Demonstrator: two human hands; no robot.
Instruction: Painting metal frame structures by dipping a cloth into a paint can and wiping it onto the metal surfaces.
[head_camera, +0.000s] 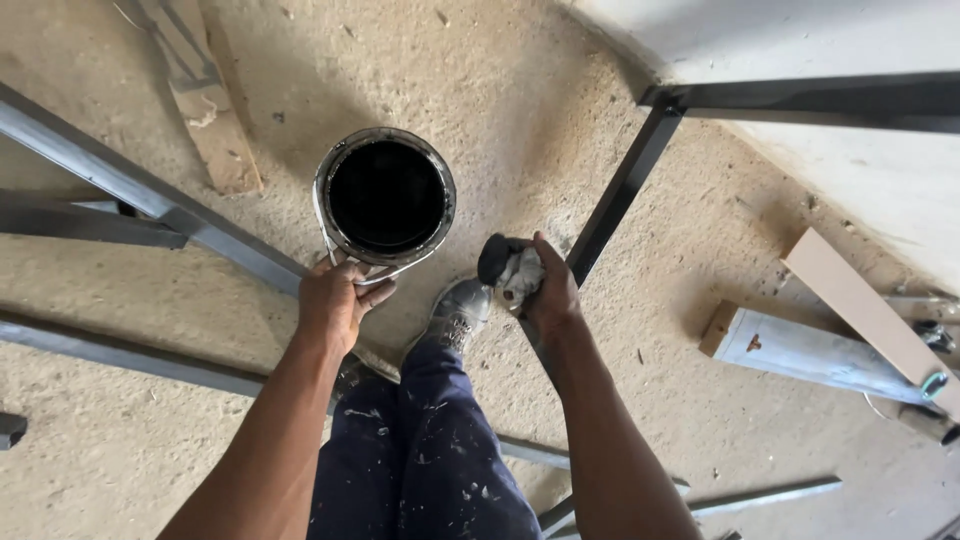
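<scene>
The left hand (335, 300) grips the paint can (386, 196) by its near rim, holding it above the floor (480, 90). The right hand (545, 285), just beside it, is clenched around a black-tipped rag (508, 268).

sandy concrete floor (520, 110); dark steel frame bars (620, 190) crossing it (one upright, others lying flat); wooden plank (205, 100) at upper left; pale board (860, 305) leaning over a grey painted block (810, 350) at right; paint-spattered navy trousers (420, 450); worn shoe (458, 312).
</scene>
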